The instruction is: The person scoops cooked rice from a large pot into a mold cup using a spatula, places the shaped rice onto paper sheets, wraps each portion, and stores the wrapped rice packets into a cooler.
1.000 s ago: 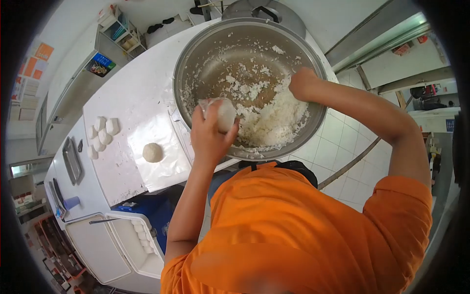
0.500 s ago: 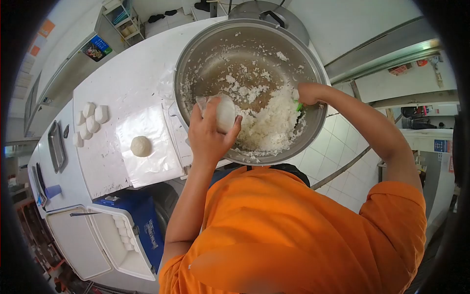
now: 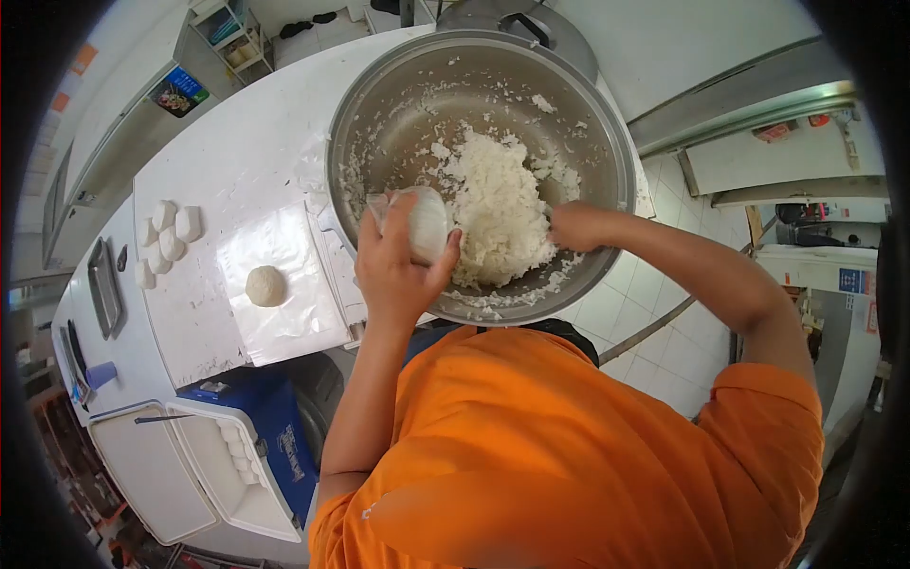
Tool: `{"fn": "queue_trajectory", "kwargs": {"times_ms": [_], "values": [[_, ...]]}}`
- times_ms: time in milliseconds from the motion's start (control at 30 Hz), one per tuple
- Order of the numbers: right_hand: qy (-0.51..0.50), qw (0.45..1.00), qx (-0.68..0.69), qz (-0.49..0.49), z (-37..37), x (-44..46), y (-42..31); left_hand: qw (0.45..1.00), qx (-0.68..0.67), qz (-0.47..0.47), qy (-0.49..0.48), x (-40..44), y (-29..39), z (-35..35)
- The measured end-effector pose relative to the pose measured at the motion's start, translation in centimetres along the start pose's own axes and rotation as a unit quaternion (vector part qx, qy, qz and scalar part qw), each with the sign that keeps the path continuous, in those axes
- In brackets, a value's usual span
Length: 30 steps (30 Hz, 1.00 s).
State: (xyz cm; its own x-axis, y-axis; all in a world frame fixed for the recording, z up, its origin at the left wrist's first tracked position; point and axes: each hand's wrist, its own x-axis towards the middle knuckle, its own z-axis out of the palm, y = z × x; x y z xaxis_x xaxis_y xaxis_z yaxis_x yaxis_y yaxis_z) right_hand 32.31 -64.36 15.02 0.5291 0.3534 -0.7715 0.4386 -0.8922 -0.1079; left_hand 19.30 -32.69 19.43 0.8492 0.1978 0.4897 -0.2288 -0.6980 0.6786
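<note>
A big metal pot (image 3: 398,71) holds a mound of cooked white rice (image 3: 498,204), with loose grains stuck to its walls. My left hand (image 3: 393,256) is wrapped round a small clear bowl (image 3: 431,226) lined with plastic film, tilted over the pot's left side. Whether anything is inside the bowl I cannot make out. On the right side of the pot, my right hand (image 3: 578,228) is closed round a rice paddle (image 3: 552,192), mostly hidden by the rice and my fingers, at the mound's edge.
Left of the pot, a round rice ball (image 3: 265,285) sits on stacked plastic sheets (image 3: 284,327). Several white wrapped pieces (image 3: 171,244) lie farther left on the table (image 3: 190,327). Below stands an opened blue cooler (image 3: 280,431) with white pieces inside. A metal tray (image 3: 104,287) lies at far left.
My right hand has moved left and slightly down inside the pot, and the rice is now heaped toward the middle, closer to the bowl. My left hand keeps hold of the bowl.
</note>
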Motion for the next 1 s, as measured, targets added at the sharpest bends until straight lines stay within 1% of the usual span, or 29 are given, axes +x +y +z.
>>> {"fn": "queue_trajectory", "kwargs": {"times_ms": [33, 67, 133, 167, 267, 367, 400, 433, 467, 500, 600, 700, 800, 833, 900, 933, 1000], "values": [[-0.021, 0.997, 0.080, -0.007, 0.0, 1.0, -0.8, 1.000, 0.008, -0.005, -0.001, -0.1, 0.2, 0.0], [-0.016, 0.989, 0.146, 0.001, -0.1, 1.2, -0.9, 1.000, -0.005, -0.013, -0.009, -0.2, 0.3, -0.1], [-0.010, 0.960, 0.279, 0.017, -3.6, -1.9, -3.8, 0.999, -0.029, -0.031, -0.028, -0.4, 0.6, -0.3], [-0.014, 0.958, 0.285, 0.011, -5.4, -2.8, -4.7, 1.000, -0.020, 0.009, 0.007, -0.4, 0.1, 0.0], [0.048, 0.918, 0.394, 0.016, -9.9, -3.7, -7.2, 0.993, -0.067, 0.060, 0.071, -0.7, -1.0, 0.4], [0.186, 0.893, 0.410, 0.021, -12.2, 1.7, -6.1, 0.994, -0.062, 0.048, 0.071, -1.1, -1.4, 0.3], [0.231, 0.924, 0.306, 0.003, -11.8, 3.4, -5.7, 0.994, -0.067, 0.048, 0.075, -1.2, -1.4, 0.4], [0.275, 0.940, 0.199, -0.014, -11.3, 5.1, -5.2, 0.993, -0.073, 0.050, 0.078, -1.2, -1.5, 0.6], [0.315, 0.944, 0.090, -0.030, -11.1, 6.1, -5.3, 0.992, -0.078, 0.050, 0.081, -1.1, -1.6, 0.5], [0.312, 0.949, 0.042, -0.004, -11.3, 4.8, -6.6, 0.992, -0.075, 0.052, 0.081, -1.1, -1.6, 0.3], [0.350, 0.936, 0.028, -0.031, -12.3, 1.5, -9.0, 0.992, -0.076, 0.049, 0.093, -1.1, -1.7, 0.3], [0.321, 0.944, 0.002, -0.078, -10.7, 3.5, -10.1, 0.989, -0.100, 0.054, 0.097, -1.4, -2.1, 0.7], [0.256, 0.963, -0.050, -0.065, -11.2, 3.9, -14.1, 0.988, -0.107, 0.054, 0.096, -1.5, -2.3, 0.8], [0.250, 0.965, -0.051, -0.066, -11.2, 4.3, -15.2, 0.989, -0.105, 0.054, 0.090, -1.5, -2.2, 0.7], [0.293, 0.954, -0.003, -0.060, -8.0, 9.4, -14.0, 0.989, -0.103, 0.059, 0.085, -1.4, -2.1, 0.6], [0.316, 0.947, 0.018, -0.058, -7.6, 11.4, -13.3, 0.989, -0.103, 0.059, 0.088, -1.4, -2.0, 0.6], [0.209, 0.971, 0.086, -0.082, -11.0, 11.6, -11.9, 0.987, -0.110, 0.056, 0.100, -1.7, -1.7, 0.5]]}}
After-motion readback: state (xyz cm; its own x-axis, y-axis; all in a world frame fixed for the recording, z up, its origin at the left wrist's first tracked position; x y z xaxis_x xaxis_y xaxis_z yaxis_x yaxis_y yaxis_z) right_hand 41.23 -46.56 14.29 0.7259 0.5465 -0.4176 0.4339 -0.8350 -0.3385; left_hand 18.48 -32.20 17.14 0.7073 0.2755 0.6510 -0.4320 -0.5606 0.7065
